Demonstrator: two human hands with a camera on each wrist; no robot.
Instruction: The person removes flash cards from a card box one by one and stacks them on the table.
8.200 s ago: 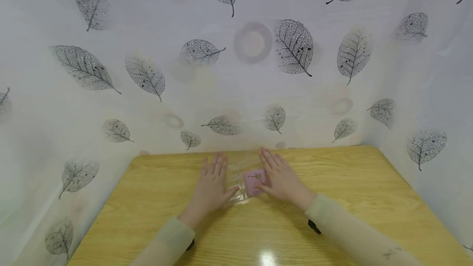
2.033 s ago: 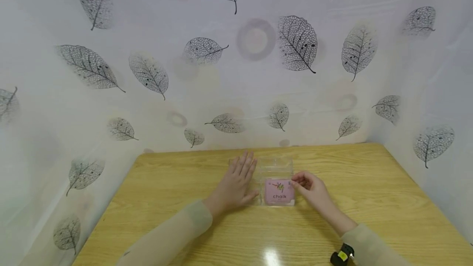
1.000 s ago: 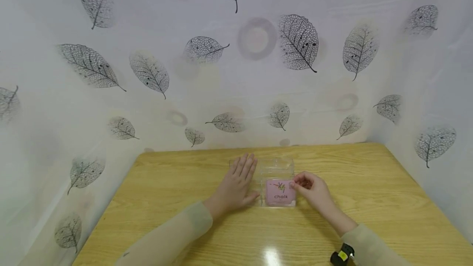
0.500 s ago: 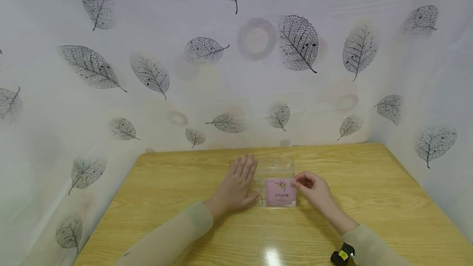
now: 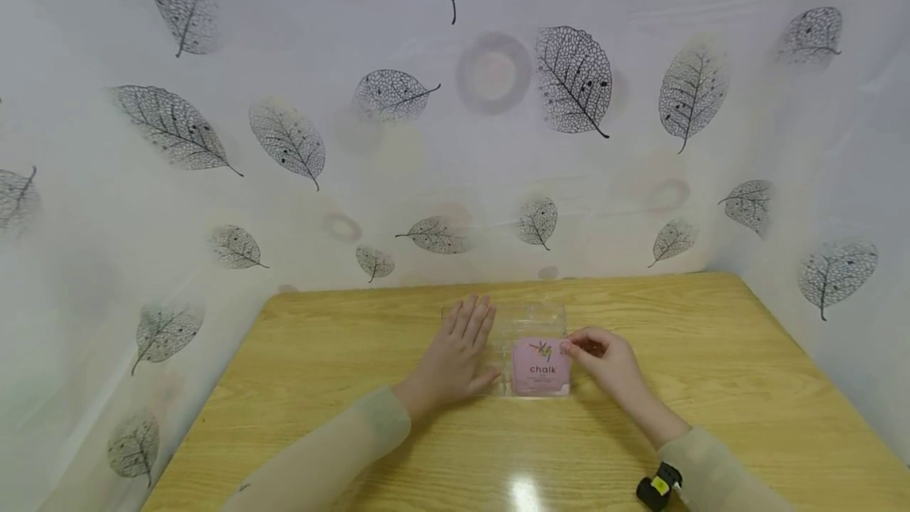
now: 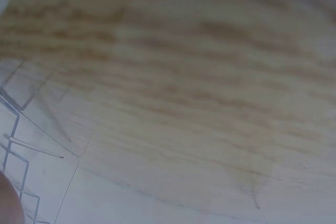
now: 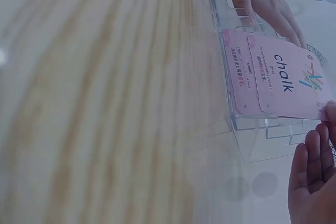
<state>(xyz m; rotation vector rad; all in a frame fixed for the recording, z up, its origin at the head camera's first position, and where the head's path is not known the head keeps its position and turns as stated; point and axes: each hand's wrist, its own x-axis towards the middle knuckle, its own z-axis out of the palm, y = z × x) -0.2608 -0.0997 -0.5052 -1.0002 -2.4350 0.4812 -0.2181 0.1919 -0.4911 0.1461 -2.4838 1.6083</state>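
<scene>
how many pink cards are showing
2: the chalk card, pinched by the right hand, and a lower card, partly covered, in the clear tray. More may be hidden underneath.

My right hand (image 5: pixel 604 360) pinches the chalk card (image 5: pixel 542 378) by its far right corner. Left of my grip, it overlaps another card (image 7: pixel 240 85) in the tray (image 5: pixel 533 328); farther left, my left hand (image 5: pixel 455 360) lies across that tray. Beneath is the table (image 5: pixel 498 449), behind, a sheet (image 5: pixel 455 164).
</scene>
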